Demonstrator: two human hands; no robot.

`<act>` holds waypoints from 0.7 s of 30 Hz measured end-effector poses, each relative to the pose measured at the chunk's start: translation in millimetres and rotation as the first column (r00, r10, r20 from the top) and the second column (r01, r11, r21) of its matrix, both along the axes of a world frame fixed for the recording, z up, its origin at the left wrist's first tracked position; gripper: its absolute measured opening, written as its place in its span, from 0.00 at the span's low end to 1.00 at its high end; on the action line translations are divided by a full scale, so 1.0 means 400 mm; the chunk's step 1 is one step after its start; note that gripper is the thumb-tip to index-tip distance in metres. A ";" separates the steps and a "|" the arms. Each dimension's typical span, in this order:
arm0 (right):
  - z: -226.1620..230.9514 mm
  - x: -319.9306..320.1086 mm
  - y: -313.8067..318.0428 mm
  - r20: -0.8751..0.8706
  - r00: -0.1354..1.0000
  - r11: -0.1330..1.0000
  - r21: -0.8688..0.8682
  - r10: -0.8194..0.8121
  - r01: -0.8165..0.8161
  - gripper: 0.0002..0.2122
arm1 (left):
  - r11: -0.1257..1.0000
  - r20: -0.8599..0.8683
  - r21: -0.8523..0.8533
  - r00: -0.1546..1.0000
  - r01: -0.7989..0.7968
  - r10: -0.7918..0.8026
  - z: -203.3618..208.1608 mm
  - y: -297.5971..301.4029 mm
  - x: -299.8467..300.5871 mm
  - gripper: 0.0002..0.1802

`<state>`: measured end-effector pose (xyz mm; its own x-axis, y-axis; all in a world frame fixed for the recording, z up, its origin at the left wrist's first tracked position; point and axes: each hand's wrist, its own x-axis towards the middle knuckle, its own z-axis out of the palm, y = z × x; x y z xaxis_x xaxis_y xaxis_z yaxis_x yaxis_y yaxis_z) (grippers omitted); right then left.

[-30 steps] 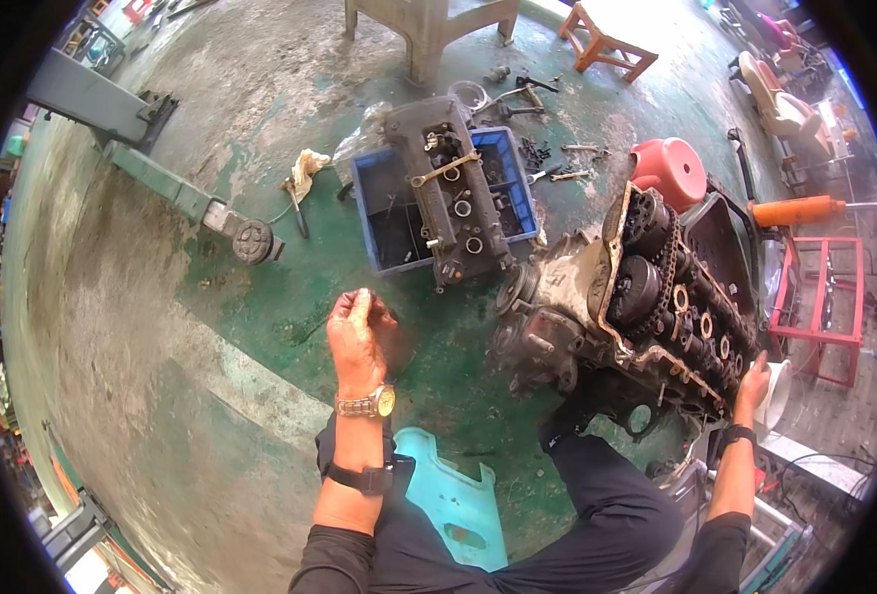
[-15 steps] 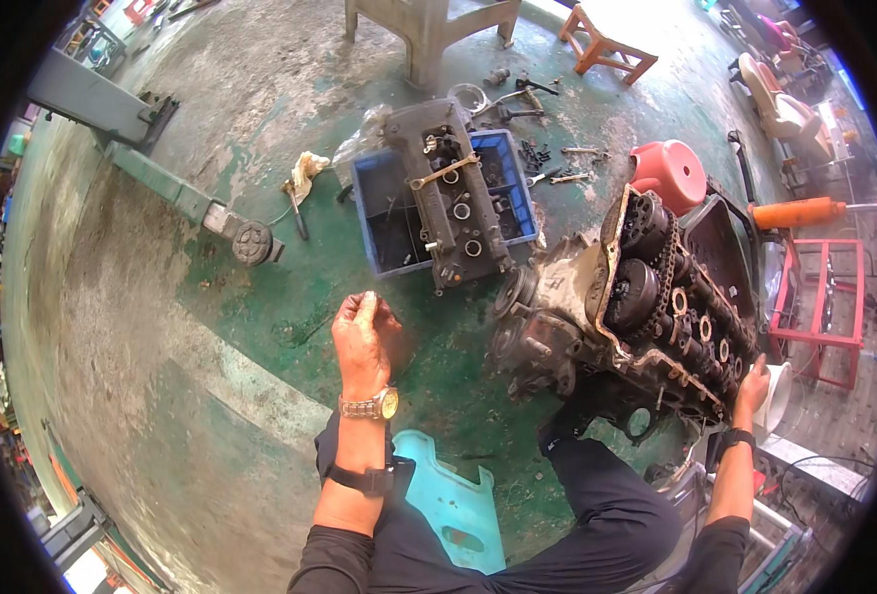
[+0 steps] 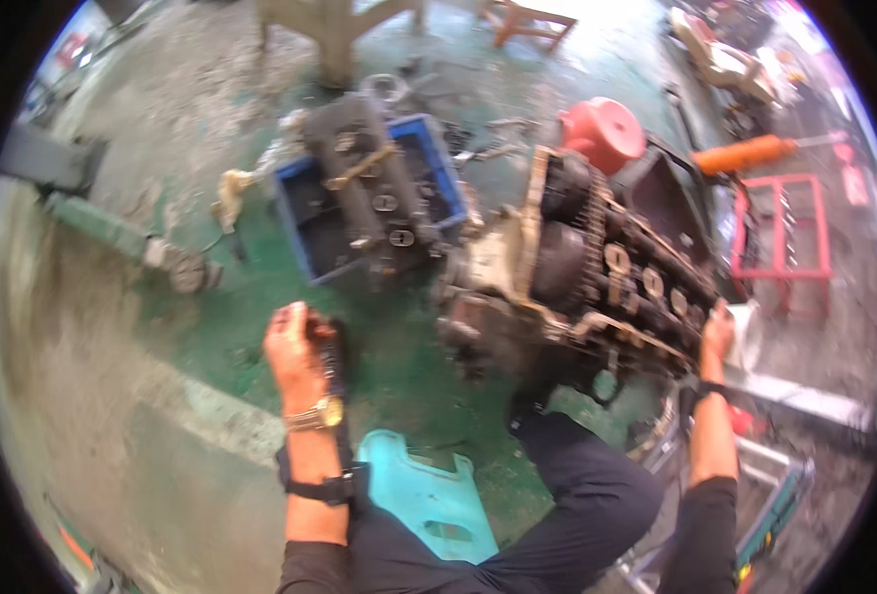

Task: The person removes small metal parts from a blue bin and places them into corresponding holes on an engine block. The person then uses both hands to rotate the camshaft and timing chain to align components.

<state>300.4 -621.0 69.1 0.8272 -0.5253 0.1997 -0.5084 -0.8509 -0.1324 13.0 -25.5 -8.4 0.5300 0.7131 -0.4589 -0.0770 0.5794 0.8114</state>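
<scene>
My left hand [image 3: 295,346], with a gold watch at the wrist, is raised above the green floor, left of the engine. Its fingers are curled together; anything inside them is hidden and blurred. An engine [image 3: 518,257] with its timing chain and camshafts exposed lies on its side at the right. At the engine's right end, my right hand [image 3: 718,337] is closed around the edge, its fingers partly hidden. Beyond my left hand, a dark engine cover [image 3: 344,124] with a wrench [image 3: 361,166] across it rests over a blue crate [image 3: 300,238].
A turquoise stool [image 3: 409,485] stands between my legs. Behind the engine are a red stool [image 3: 607,134] and an orange cylinder [image 3: 745,155]. A red metal frame [image 3: 780,272] stands at the right. A lift arm [image 3: 112,230] extends from the left. Loose tools lie beyond the crate.
The whole view has swung to the right and blurred, so the engine, crate and stools sit farther left. My left hand has come slightly nearer to me; my right hand stays at the engine.
</scene>
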 end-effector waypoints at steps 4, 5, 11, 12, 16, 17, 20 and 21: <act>0.005 -0.021 0.033 0.057 0.998 0.999 0.005 0.040 -0.040 0.30 | 0.996 -0.095 0.064 0.994 0.068 -0.061 -0.029 0.007 -0.006 0.09; 0.008 -0.030 0.037 0.108 0.988 0.993 0.031 0.111 -0.115 0.29 | 0.997 -0.043 -0.009 0.996 0.075 -0.075 -0.036 0.015 -0.007 0.08; 0.020 -0.041 0.084 0.186 0.980 0.997 -0.041 0.069 -0.063 0.27 | 0.990 -0.008 -0.077 0.993 0.117 -0.118 -0.067 0.028 -0.011 0.08; 0.026 -0.044 0.092 0.168 0.985 0.999 0.003 0.035 -0.036 0.27 | 0.991 -0.013 -0.078 0.993 0.113 -0.114 -0.070 0.028 -0.009 0.07; 0.046 -0.052 0.115 0.160 0.987 0.998 0.051 0.022 -0.031 0.25 | 0.991 0.000 -0.052 0.992 0.123 -0.123 -0.077 0.015 -0.001 0.07; 0.048 -0.054 0.117 0.158 0.987 0.999 0.049 0.011 -0.018 0.25 | 0.989 0.013 -0.032 0.990 0.144 -0.144 -0.076 0.010 -0.001 0.07; 0.046 -0.052 0.119 0.172 0.985 0.998 0.059 0.004 -0.014 0.24 | 0.987 0.004 -0.038 0.988 0.154 -0.154 -0.079 0.001 0.009 0.08; 0.045 -0.052 0.118 0.192 0.981 0.997 0.069 0.020 -0.034 0.24 | 0.987 0.016 -0.041 0.988 0.154 -0.154 -0.080 -0.001 0.011 0.08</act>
<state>279.7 -573.8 87.2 0.7915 -0.5220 0.3180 -0.4449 -0.8487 -0.2859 17.5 -25.9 -40.5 0.6378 0.6030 -0.4792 0.0060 0.6183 0.7859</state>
